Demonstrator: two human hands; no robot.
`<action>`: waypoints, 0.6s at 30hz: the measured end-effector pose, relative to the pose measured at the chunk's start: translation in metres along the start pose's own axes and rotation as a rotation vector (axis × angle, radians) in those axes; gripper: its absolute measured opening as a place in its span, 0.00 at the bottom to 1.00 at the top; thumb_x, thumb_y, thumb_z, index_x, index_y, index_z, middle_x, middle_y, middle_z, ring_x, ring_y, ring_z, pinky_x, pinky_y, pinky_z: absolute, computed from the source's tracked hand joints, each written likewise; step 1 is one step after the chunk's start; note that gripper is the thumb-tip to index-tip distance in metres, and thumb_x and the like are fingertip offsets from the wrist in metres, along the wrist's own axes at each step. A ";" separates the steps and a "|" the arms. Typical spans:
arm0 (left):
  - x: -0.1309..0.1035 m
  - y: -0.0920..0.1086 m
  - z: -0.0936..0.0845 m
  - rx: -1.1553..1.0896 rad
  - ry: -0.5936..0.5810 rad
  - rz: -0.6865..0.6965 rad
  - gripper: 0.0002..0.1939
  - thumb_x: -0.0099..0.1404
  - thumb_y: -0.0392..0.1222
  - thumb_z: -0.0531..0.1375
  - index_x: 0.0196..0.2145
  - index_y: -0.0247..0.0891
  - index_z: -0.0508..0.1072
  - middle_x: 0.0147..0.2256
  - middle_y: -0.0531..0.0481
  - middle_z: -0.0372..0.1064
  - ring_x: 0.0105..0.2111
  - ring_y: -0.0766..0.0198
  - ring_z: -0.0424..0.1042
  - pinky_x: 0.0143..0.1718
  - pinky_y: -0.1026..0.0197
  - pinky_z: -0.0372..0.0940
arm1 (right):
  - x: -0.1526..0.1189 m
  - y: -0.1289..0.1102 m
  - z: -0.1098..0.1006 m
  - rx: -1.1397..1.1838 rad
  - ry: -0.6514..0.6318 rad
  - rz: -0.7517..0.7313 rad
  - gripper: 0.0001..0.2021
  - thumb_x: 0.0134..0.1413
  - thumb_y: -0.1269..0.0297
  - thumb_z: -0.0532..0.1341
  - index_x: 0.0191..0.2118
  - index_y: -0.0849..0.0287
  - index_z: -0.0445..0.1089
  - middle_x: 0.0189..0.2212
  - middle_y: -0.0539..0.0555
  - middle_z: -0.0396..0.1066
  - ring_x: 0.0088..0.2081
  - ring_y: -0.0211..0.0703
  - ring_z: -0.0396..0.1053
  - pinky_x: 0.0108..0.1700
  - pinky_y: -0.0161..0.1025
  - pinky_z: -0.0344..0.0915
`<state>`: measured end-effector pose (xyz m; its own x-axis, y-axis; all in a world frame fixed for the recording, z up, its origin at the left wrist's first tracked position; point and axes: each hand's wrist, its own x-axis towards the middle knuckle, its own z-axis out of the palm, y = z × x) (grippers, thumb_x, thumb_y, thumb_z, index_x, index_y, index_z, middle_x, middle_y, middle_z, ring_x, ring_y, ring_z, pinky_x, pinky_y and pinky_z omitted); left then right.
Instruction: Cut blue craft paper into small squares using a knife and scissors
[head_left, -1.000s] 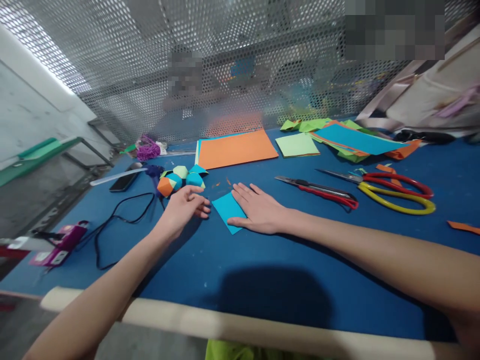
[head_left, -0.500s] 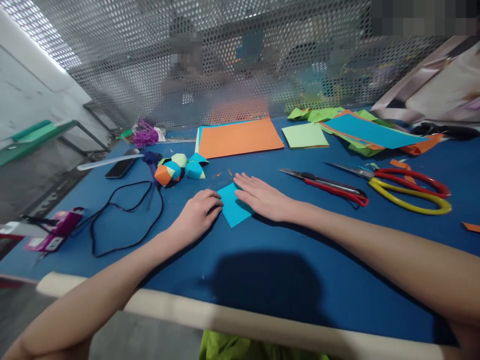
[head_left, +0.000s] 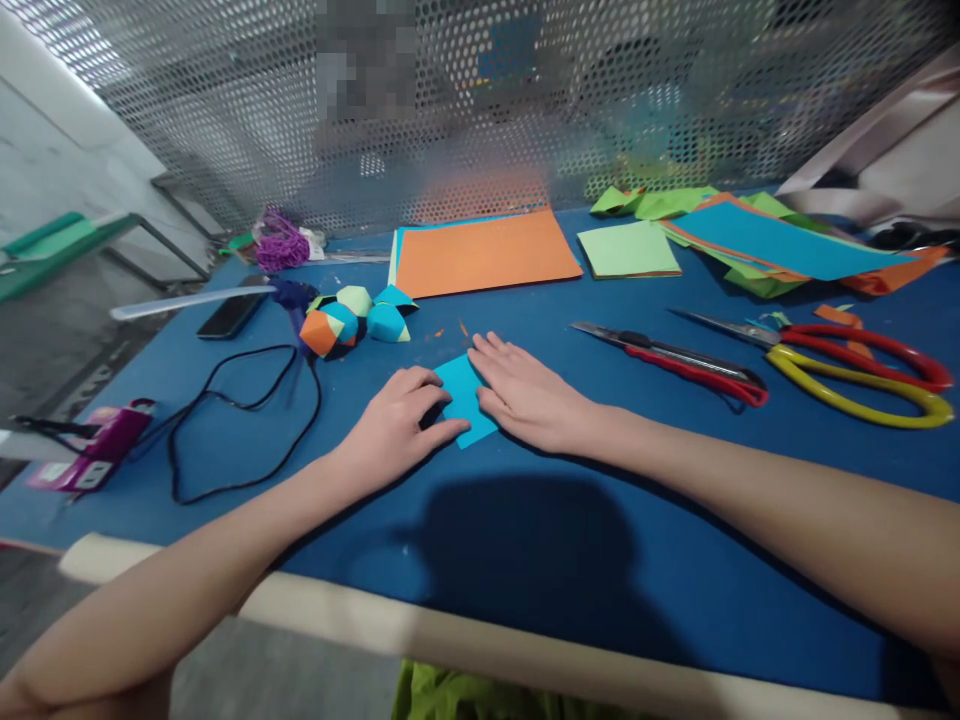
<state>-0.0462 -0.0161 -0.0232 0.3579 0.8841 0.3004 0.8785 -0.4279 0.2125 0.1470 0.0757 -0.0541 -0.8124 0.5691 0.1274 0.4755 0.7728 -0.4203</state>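
Blue table [head_left: 337,545], tan strip [head_left: 330,605] along its near edge, a head-shaped shadow just in from that. Past the shadow, the blue paper [head_left: 463,390] lies flat on the table btwn the hands, corner pointing near.

L hand [head_left: 409,410] is at the paper's left side: fingers curled, thumb spread away from them, a gap btwn; thumb tip at the near-left edge. Can't tell if any finger is pinching the sheet. R hand [head_left: 529,395] is flat, palm down, fingers close together, covering the right part; nothing visible gripped in it.

Handling (judgement): v. light, thin, fairly stiff for its wt, prob. smooth enough to skate on the table unless pinned. Creases stay, edges could tear. Best hold = light pinch at a free edge or corner, e.g. the near one, w/ the other palm as wt; avoid squeezing mid-sheet. Can't tell no. of layers.

Farther out: cord [head_left: 171,445] looped on the left; cutter [head_left: 690,372] and scissors [head_left: 787,355] off to the right, well apart from the paper. Beyond L hand, folded pieces [head_left: 341,320] in orange, blue & pale green, w/ glue gun [head_left: 292,300] beside them and phone [head_left: 229,315] next to that. Farther still, orange sheet [head_left: 487,255] atop others, pale green stack [head_left: 630,250] to its right, then mesh screen [head_left: 450,130] at the back.
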 end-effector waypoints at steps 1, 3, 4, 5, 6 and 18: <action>-0.001 0.000 0.001 0.011 -0.013 -0.001 0.15 0.65 0.50 0.61 0.38 0.34 0.74 0.42 0.42 0.71 0.43 0.55 0.70 0.46 0.52 0.68 | 0.000 0.000 0.000 -0.019 0.005 -0.009 0.31 0.64 0.59 0.45 0.66 0.74 0.53 0.69 0.68 0.45 0.70 0.57 0.40 0.68 0.57 0.44; -0.002 0.001 0.002 0.032 -0.032 0.001 0.16 0.64 0.51 0.62 0.39 0.34 0.74 0.43 0.40 0.70 0.44 0.54 0.69 0.48 0.49 0.67 | -0.001 -0.001 0.001 -0.053 0.023 -0.026 0.30 0.63 0.60 0.46 0.66 0.74 0.54 0.68 0.68 0.46 0.69 0.58 0.41 0.68 0.58 0.45; -0.002 0.001 0.003 0.041 -0.036 0.006 0.16 0.64 0.51 0.62 0.39 0.33 0.74 0.44 0.39 0.70 0.45 0.52 0.69 0.49 0.48 0.67 | -0.002 -0.002 0.001 -0.073 0.037 -0.034 0.29 0.63 0.61 0.46 0.65 0.74 0.55 0.68 0.68 0.47 0.69 0.58 0.41 0.68 0.59 0.45; -0.002 0.001 0.003 0.047 -0.037 0.014 0.16 0.64 0.50 0.62 0.39 0.33 0.73 0.46 0.37 0.69 0.47 0.50 0.69 0.50 0.46 0.66 | -0.002 -0.004 0.000 -0.096 0.050 -0.043 0.29 0.63 0.61 0.46 0.65 0.74 0.55 0.68 0.69 0.47 0.69 0.59 0.41 0.68 0.59 0.45; -0.002 0.000 0.004 0.046 -0.038 0.024 0.16 0.64 0.50 0.62 0.39 0.33 0.73 0.48 0.36 0.69 0.50 0.48 0.68 0.53 0.44 0.65 | -0.004 -0.007 0.000 -0.118 0.060 -0.056 0.29 0.63 0.62 0.46 0.65 0.75 0.55 0.68 0.69 0.47 0.69 0.59 0.41 0.68 0.60 0.44; -0.006 -0.011 0.009 -0.045 -0.108 0.065 0.18 0.67 0.48 0.58 0.51 0.35 0.70 0.57 0.36 0.67 0.59 0.51 0.65 0.59 0.47 0.64 | -0.008 -0.026 0.000 0.030 -0.098 -0.057 0.46 0.61 0.36 0.45 0.68 0.76 0.46 0.69 0.69 0.40 0.70 0.59 0.36 0.70 0.55 0.40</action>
<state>-0.0550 -0.0152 -0.0360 0.4479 0.8681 0.2139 0.8380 -0.4910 0.2381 0.1414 0.0515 -0.0441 -0.8675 0.4932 0.0642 0.4184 0.7935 -0.4420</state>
